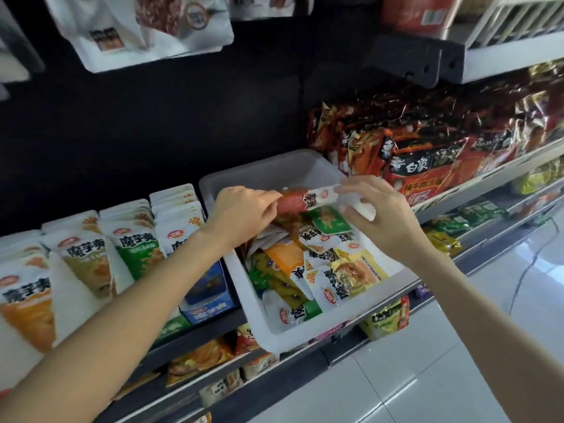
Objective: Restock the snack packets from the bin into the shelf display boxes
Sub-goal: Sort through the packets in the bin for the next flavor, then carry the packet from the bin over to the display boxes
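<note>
- Snack packets [317, 264] lie loose and jumbled in a white plastic bin [265, 319]; colours include green, yellow, orange and white
- Bin rests on the shelf [494, 251], its front corner overhanging the shelf edge
- One red-and-white packet [300, 200] is held above the bin's contents, lying roughly level between both hands
- Left hand [244, 216] grasps the red end of that packet, fingers curled round it
- Right hand [377, 213] pinches the white end of the same packet between thumb and fingertips; a second white packet [364, 210] sits under its fingers, against the palm
- Display boxes [210, 300] stand on the shelf just left of the bin; the nearest is blue and touches the bin wall
- Rows of upright white pouches [134, 248] with orange, tan, green and blue panels fill those boxes, leaning back
- Red and black noodle packs [427, 154] stand on the shelf just right of the bin, behind the right hand
- Large white bags [143, 29] hang above the shelf, against a dark back panel
- Lower shelves hold further yellow and green packs [387, 319], partly hidden by the bin and forearms
</note>
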